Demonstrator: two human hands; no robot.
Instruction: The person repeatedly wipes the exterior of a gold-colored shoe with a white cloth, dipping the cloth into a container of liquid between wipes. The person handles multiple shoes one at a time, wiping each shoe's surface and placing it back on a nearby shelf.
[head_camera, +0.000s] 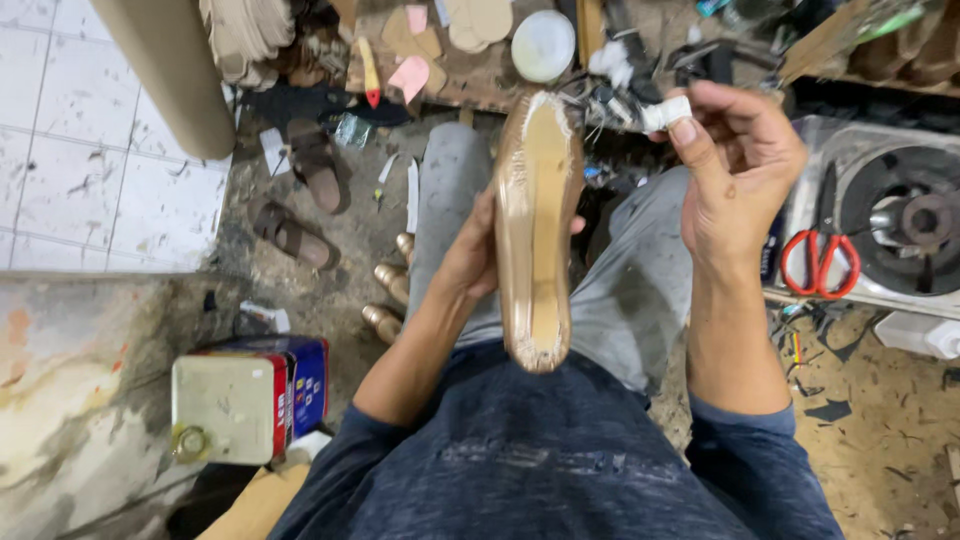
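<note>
Cluttered workshop floor fills the view, dusty and strewn with scraps, with white tiles at the left and a thick cardboard tube leaning over them. Across the top runs a low wooden surface heaped with cut insole shapes, a pale round lid and tools. At the right sits a grey machine with a dark wheel, red-handled scissors lying on it. A square tin can stands on the floor at the lower left, with brown sandals further up.

Over the person's lap, between the grey trouser knees, a gold shoe upper on its last is held sole side up, toe pointing away. The left hand has its grip clamped around the side of it near the middle. It looks stiff and solid through the body, fairly light, with thin folded edges around the pale insole that could lift or smear; the firm sides at the waist seem the safest place to hold.

The right hand is raised beside the toe, its grip pinched on a small white glue applicator.
</note>
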